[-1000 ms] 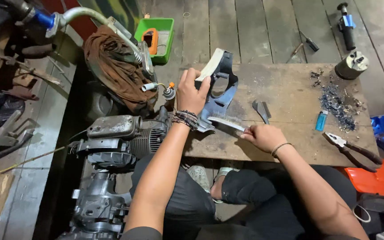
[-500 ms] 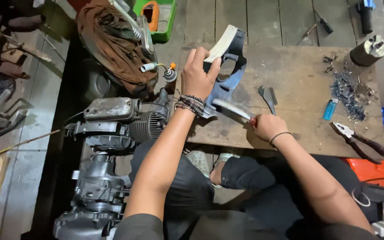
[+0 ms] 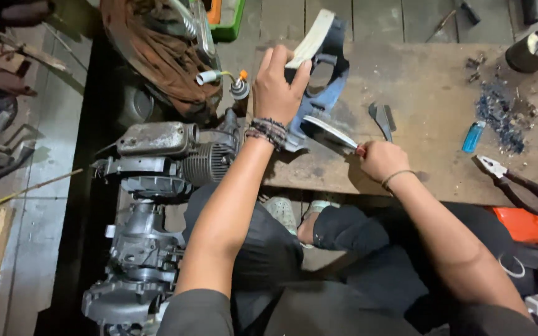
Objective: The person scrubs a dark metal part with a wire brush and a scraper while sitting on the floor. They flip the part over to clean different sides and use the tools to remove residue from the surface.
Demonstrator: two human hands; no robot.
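My left hand grips a curved blue-black plastic cover with a pale rim and holds it tilted on a low wooden board. My right hand is closed on the red-tipped handle of a small wire brush. The brush head lies against the lower edge of the cover. A beaded bracelet sits on my left wrist.
A small engine lies left of the board, with a rag-draped metal part behind it. On the board are pliers, a blue lighter, dark shavings, a small metal piece and a metal cylinder.
The view has shifted, so everything sits higher in the frame. My right hand has drawn the brush along the cover's lower edge and tilted it. My left hand keeps its grip.
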